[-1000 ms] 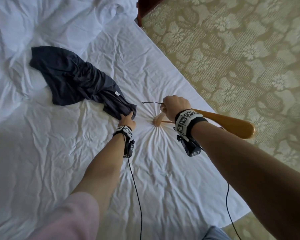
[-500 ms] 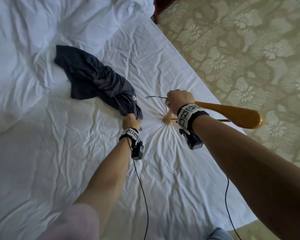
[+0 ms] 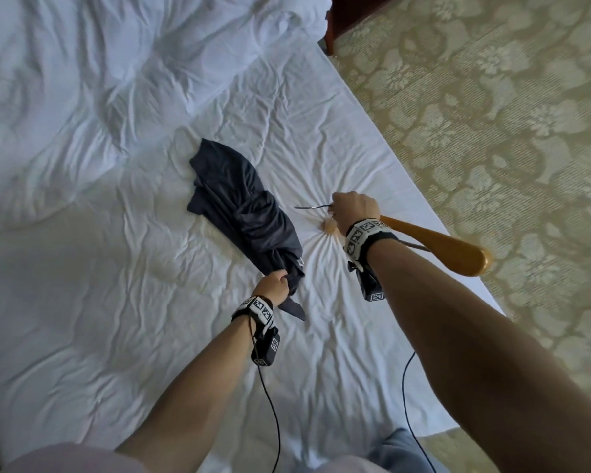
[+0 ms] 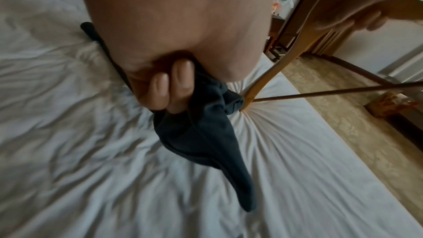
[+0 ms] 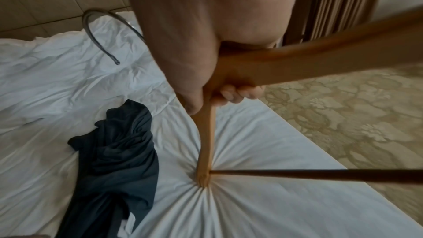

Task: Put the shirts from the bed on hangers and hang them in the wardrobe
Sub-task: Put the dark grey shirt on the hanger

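A dark navy shirt [image 3: 246,216] lies bunched on the white bed sheet [image 3: 116,302]. My left hand [image 3: 273,288] grips its near end, and a flap of cloth [image 4: 206,142] hangs below the fingers [image 4: 181,86]. My right hand [image 3: 354,213] holds a wooden hanger [image 3: 437,244] at its middle. One hanger tip [image 5: 203,180] presses into the sheet and puckers it into a star of folds. The metal hook [image 3: 311,207] points left toward the shirt [image 5: 119,147]. The hanger [image 4: 258,86] stands just right of the shirt end.
A rumpled white duvet [image 3: 99,80] covers the far left of the bed. The bed edge [image 3: 423,186] runs diagonally on the right, with patterned beige carpet [image 3: 509,131] beyond. A dark wooden furniture corner [image 3: 331,25] stands at the top. Curtains [image 5: 338,6] hang behind.
My left hand has dragged the shirt toward me and to the right across the sheet, bunching it narrower. The right hand keeps the hanger pressed at the same spot.
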The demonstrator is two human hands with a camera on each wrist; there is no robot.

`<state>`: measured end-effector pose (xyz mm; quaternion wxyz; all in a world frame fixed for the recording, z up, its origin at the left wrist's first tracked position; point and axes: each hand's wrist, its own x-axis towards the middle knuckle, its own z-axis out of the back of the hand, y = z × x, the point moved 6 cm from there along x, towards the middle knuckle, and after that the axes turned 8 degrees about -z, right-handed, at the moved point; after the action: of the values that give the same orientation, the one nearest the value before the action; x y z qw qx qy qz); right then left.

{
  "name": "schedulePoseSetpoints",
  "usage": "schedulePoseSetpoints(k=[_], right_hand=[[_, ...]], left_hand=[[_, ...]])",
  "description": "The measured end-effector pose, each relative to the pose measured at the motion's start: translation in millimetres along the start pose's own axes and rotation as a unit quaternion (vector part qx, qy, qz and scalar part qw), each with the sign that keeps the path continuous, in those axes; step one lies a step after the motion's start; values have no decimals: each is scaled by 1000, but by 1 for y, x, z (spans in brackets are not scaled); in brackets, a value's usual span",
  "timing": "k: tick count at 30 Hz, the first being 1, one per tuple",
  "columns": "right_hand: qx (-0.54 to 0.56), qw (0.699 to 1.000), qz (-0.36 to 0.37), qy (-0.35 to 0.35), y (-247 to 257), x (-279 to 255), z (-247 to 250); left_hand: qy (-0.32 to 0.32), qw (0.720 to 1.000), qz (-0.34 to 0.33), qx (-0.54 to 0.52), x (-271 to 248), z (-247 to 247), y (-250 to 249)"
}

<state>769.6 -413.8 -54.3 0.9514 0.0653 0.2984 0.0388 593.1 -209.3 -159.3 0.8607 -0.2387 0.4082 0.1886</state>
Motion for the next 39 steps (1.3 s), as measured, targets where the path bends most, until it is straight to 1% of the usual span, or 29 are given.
schedulePoseSetpoints(k=[3, 4, 6, 8, 11, 13, 15, 17, 18, 20, 22, 23, 25, 27, 29, 31, 33, 35, 36, 39], right_hand=[[64, 997, -19, 35, -29, -23, -15], [86, 995, -32, 51, -41, -32, -22], [119, 986, -72, 90, -65, -53, -45], [151, 973, -125, 122, -85, -81, -70], [210, 954, -175, 123, -107, -124, -103], [248, 942, -191, 121, -117, -147, -117], [289, 932, -187, 114, -122, -165, -119], [321, 927, -171, 92, -124, -180, -111], [344, 923, -159, 72, -124, -188, -104], [396, 909, -127, 15, -120, -202, -83], [427, 898, -91, -50, -112, -221, -53], [437, 893, -71, -80, -105, -232, -35], [448, 884, -31, -131, -90, -256, 1], [460, 874, 5, -158, -72, -280, 36], [479, 859, 35, -179, -53, -306, 67], [498, 843, 64, -192, -32, -337, 92], [518, 829, 92, -189, -11, -368, 113], [528, 816, 136, -191, 11, -398, 131], [531, 810, 159, -192, 22, -413, 139], [550, 777, 236, -194, 54, -464, 164]], left_hand=[[5, 999, 20, -30, -29, -4, -11], [9, 999, 23, -36, -39, -5, -15], [-3, 999, 10, -33, -55, -1, -25], [-35, 999, -21, -12, -70, 6, -38], [-95, 993, -51, -52, -99, 15, -59], [-131, 986, -71, -77, -124, 22, -72], [-153, 978, -105, -93, -148, 25, -84], [-180, 969, -132, -105, -175, 32, -92], [-206, 962, -146, -104, -190, 38, -96], [-270, 945, -166, -79, -223, 54, -100], [-332, 929, -155, -54, -260, 73, -100], [-363, 918, -148, -64, -282, 84, -101], [-402, 888, -157, -157, -327, 106, -104], [-411, 851, -191, -265, -366, 124, -109], [-429, 817, -213, -322, -403, 142, -112], [-448, 785, -222, -367, -442, 158, -110], [-449, 756, -224, -421, -473, 168, -104], [-440, 736, -230, -460, -503, 175, -96], [-439, 730, -234, -468, -519, 180, -92], [-442, 716, -233, -487, -560, 193, -76]])
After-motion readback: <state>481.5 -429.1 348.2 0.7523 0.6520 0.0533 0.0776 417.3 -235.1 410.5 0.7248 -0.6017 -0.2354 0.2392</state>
